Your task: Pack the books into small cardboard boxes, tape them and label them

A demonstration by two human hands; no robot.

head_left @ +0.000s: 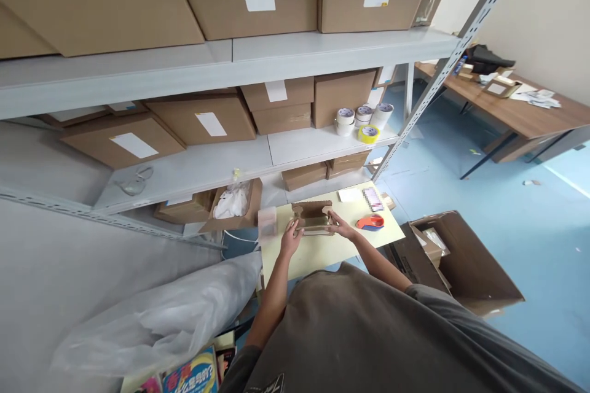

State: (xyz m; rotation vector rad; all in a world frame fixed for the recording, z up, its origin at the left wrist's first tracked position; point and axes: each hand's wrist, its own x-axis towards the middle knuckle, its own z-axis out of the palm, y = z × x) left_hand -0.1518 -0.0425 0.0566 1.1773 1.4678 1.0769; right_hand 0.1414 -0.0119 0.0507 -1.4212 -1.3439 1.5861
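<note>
A small brown cardboard box (313, 221) with its top flaps up rests on the pale yellow tabletop (318, 256) in front of me. My left hand (291, 237) grips its left near side. On its right side, my right hand (340, 225) holds the wall near a raised flap. Right of the box lies a red and blue tape dispenser (370, 222). Behind it are a white paper (350, 195) and a patterned card-like item (373, 199). A translucent pinkish container (267, 222) stands at the table's left edge.
A metal shelf (322, 150) with cardboard boxes and tape rolls (369, 134) spans the front. An open carton (483, 264) stands on the floor at right. A large plastic bag (175, 313) bulges at left. Farther back is a wooden desk (530, 112).
</note>
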